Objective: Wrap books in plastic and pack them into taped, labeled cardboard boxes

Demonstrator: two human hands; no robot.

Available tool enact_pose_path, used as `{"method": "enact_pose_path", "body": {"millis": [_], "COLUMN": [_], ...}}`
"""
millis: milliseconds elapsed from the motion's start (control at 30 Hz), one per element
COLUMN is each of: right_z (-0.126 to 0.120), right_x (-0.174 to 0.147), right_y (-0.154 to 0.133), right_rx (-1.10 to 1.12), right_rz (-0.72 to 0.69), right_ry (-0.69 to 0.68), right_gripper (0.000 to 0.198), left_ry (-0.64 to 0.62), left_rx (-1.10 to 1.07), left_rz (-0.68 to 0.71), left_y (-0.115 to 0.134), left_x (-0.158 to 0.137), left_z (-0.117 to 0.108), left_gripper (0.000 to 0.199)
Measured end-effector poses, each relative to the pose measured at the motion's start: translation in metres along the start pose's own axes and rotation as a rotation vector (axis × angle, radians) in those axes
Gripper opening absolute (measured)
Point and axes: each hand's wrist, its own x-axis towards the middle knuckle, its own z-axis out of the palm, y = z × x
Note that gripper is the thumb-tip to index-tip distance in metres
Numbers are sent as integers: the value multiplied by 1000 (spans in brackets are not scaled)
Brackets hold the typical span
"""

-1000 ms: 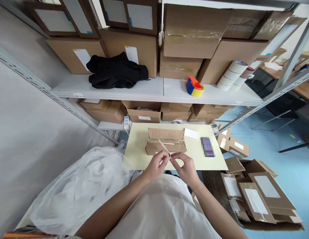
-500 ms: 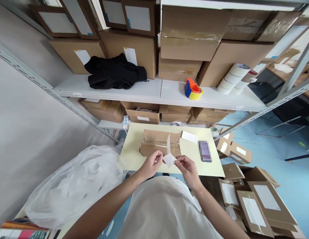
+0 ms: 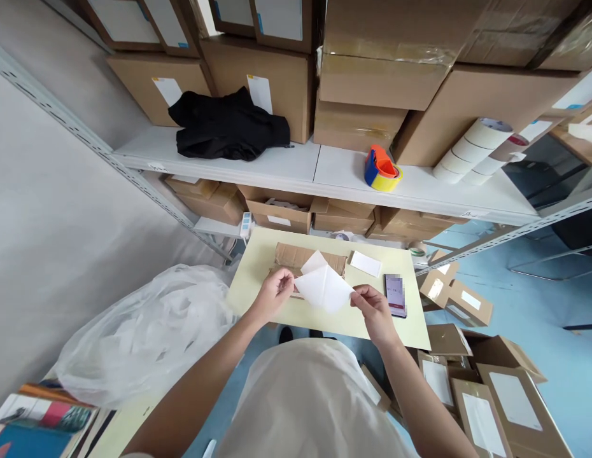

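A creased sheet of white paper [image 3: 325, 287] is stretched between my two hands, partly unfolded, with one corner pointing up. My left hand [image 3: 275, 291] pinches its left corner. At the opposite corner, my right hand [image 3: 371, 306] grips the paper between thumb and fingers. Behind the paper lies a brown cardboard box [image 3: 296, 254] on the pale yellow table [image 3: 251, 286]; the paper hides much of its front. A white card-like pad [image 3: 365, 263] and a phone [image 3: 395, 295] with a lit screen rest to the right of the box.
A shelf [image 3: 296, 166] above the table holds cartons, a black garment [image 3: 229, 127], an orange tape dispenser [image 3: 382, 169] and white tape rolls [image 3: 472, 149]. A large translucent plastic bag [image 3: 148, 331] bulges at left. Cardboard boxes [image 3: 506, 407] are piled at lower right.
The paper has opened from a small folded shape into a wider sheet. My hands have moved apart, the left one leftward and the right one rightward. The phone's screen now looks lit.
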Motion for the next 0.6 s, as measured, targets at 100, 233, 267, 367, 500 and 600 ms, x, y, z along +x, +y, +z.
{"method": "enact_pose_path", "body": {"millis": [100, 233, 267, 367, 500, 600], "right_z": [-10, -21, -24, -29, -34, -37], "right_x": [9, 13, 13, 10, 2, -4], "right_y": [3, 5, 6, 7, 8, 10], "right_rx": [26, 39, 43, 71, 79, 53], "right_rz": [17, 33, 40, 70, 100, 119], "right_ry": [42, 119, 142, 213, 327, 369], "right_gripper": [26, 27, 27, 28, 26, 25], "left_ry": [21, 17, 11, -4, 9, 77], "left_rx": [58, 169, 189, 234, 340, 484], "left_rz": [12, 9, 5, -12, -114, -165], "left_y": [2, -2, -5, -21, -43, -53], "left_x": [12, 39, 48, 80, 133, 181], "left_z": [-13, -35, -41, -59, -78, -80], "left_gripper": [17, 17, 17, 16, 13, 11]}}
